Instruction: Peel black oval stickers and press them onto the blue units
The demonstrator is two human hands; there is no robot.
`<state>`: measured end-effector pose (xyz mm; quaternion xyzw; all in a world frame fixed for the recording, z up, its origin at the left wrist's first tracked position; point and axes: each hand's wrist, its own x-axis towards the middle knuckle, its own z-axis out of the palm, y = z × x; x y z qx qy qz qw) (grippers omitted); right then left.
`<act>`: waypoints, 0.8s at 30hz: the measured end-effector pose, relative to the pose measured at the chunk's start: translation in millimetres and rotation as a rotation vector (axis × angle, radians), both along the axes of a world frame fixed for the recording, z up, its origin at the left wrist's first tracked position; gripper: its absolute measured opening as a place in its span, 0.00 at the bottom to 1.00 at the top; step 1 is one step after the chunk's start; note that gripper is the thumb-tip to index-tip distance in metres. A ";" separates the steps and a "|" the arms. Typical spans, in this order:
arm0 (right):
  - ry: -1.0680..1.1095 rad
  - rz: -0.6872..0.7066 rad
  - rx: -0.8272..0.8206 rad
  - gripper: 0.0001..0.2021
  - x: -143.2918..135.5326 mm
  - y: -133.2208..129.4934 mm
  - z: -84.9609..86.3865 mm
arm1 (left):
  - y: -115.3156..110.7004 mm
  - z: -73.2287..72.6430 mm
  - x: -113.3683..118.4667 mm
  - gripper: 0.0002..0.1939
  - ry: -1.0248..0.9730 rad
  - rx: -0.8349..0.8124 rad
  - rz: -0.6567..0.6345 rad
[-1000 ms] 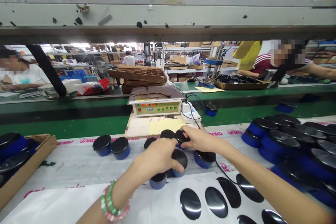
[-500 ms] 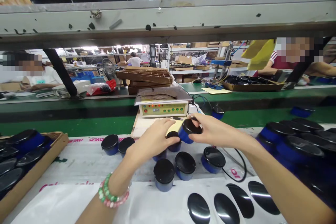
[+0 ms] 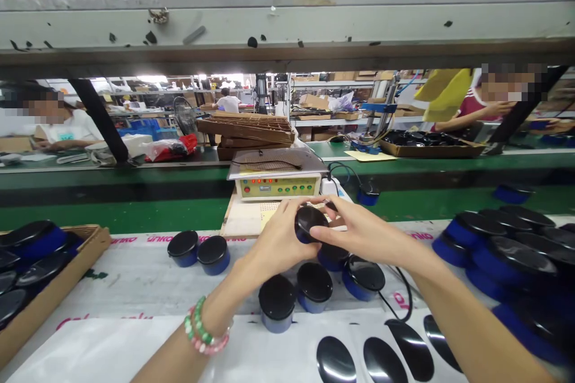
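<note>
Between my two hands is a round piece with a glossy black top (image 3: 309, 222), held above the bench and slightly tilted. My left hand (image 3: 283, 232), a beaded bracelet on its wrist, curls fingers and thumb around its left side. From the other side my right hand (image 3: 366, 233) grips it, thumb against the near edge. A small pale sliver shows by the right fingers; I cannot make out what it is. Just below stand more black-topped blue pieces, among them one near the front (image 3: 277, 296), one beside it (image 3: 315, 283) and one with a cable (image 3: 363, 274).
A control box with red and green lights (image 3: 278, 187) stands behind my hands. Stacked black-and-blue pieces (image 3: 512, 251) are at the right, and a cardboard box (image 3: 92, 251) of them at the left. Black oval sheets (image 3: 336, 360) lie in front. A shelf beam (image 3: 287, 27) crosses overhead.
My left hand has moved right and closed on the black-topped piece that my right hand alone held before. The piece has shifted slightly left and up.
</note>
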<state>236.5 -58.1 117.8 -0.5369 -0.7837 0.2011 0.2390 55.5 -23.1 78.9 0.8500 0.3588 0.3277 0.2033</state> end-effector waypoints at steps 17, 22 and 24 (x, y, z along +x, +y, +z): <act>0.333 -0.130 0.266 0.14 -21.9 -14.3 -12.1 | -50.4 20.9 5.3 0.38 0.151 0.455 0.160; 0.306 -0.076 0.214 0.22 -24.0 -18.4 -6.6 | -32.6 72.9 -34.2 0.28 0.125 0.558 0.392; 0.266 -0.049 0.180 0.22 -27.2 -22.5 -6.9 | -20.4 92.9 -68.8 0.27 0.090 0.523 0.611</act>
